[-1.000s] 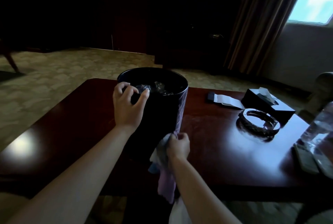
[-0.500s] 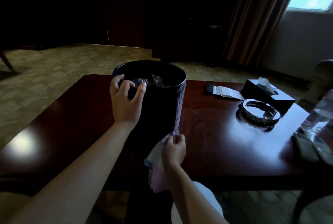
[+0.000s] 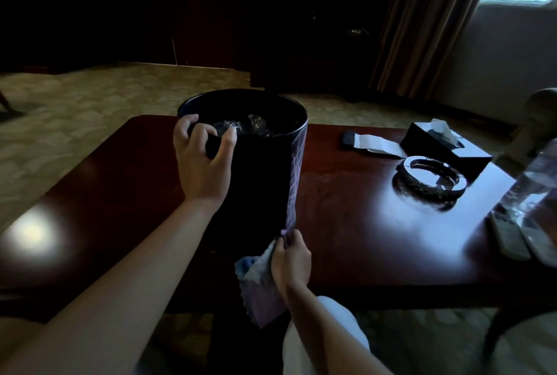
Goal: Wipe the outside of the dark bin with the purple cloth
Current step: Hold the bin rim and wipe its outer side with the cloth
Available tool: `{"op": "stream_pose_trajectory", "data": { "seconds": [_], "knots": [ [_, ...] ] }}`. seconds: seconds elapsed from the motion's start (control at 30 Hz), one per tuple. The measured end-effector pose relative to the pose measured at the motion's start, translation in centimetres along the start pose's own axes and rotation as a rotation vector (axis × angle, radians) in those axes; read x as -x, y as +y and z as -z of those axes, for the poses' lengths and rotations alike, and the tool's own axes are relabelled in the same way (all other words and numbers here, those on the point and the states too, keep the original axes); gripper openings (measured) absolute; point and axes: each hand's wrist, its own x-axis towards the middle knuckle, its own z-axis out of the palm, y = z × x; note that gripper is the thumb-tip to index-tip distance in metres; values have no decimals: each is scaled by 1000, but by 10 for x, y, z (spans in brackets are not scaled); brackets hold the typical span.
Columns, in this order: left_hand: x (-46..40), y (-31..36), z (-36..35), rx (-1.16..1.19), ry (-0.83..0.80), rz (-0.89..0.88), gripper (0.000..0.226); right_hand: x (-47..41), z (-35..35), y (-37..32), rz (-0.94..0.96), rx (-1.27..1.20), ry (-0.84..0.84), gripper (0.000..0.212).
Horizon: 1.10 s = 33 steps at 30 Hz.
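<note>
- We see the dark bin (image 3: pixel 259 181) upright on the wooden surface (image 3: pixel 355 224), crumpled clear plastic (image 3: pixel 241 127) inside.
- Left hand (image 3: pixel 202 163) grips its near rim.
- Right hand (image 3: pixel 291 260) pinches the purple cloth (image 3: pixel 259 290) against its lower wall.

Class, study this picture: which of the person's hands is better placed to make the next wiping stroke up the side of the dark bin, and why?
The right hand: it grips the purple cloth against the lower wall of the dark round bin. The left hand grips the rim, steadying the bin.
</note>
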Motion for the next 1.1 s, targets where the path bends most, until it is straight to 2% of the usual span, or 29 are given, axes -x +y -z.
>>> {"op": "stream_pose_trajectory", "data": {
  "seconds": [0.17, 0.33, 0.5, 0.7, 0.83, 0.97, 1.03, 1.1],
  "knots": [
    [0, -1, -2, 25, 12, 6, 25, 5, 2, 7, 127, 179, -65, 19],
    [-2, -2, -1, -4, 13, 2, 36, -13, 3, -2, -61, -21, 48, 13],
    [-1, -1, -3, 18, 16, 8, 32, -15, 10, 2, 47, 53, -21, 23],
    [-4, -1, 3, 18, -31, 27, 26, -25, 11, -1, -15, 41, -2, 16],
    [-1, 2, -1, 29, -16, 49, 18, -26, 16, 7, 89, 29, -83, 29],
    [-2, 2, -1, 22, -17, 47, 18, -34, 17, 0, -20, 23, -53, 13],
    [-3, 2, 3, 20, -34, 39, 19, -36, 16, -4, -61, 10, -39, 11],
    [-3, 2, 3, 26, -37, 36, 20, -36, 17, 0, -21, 13, -53, 15]
  ]
}}
